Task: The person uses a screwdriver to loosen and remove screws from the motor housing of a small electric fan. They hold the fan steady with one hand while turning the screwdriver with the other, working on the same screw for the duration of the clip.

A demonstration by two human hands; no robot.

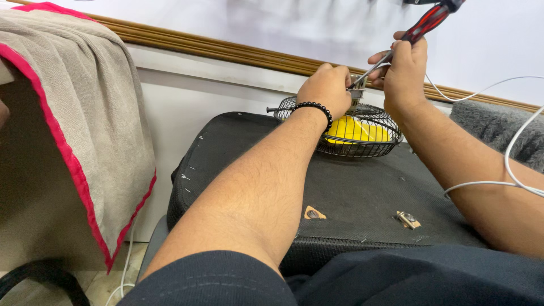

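Both hands work at the small wire-caged fan (356, 131), upper centre of frame, lying on an upturned black seat base (340, 192). Left hand (327, 88) pinches the hub to steady it; right hand (403, 71) grips a red-handled screwdriver (416, 31), tip at hub.

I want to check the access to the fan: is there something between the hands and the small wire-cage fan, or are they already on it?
Nothing visible stands between. The left hand rests on top of the wire-cage fan, and the right hand holds a red-and-black screwdriver whose tip reaches the fan's centre beside the left hand's fingers. A white cable hangs over the right forearm, clear of the fan.
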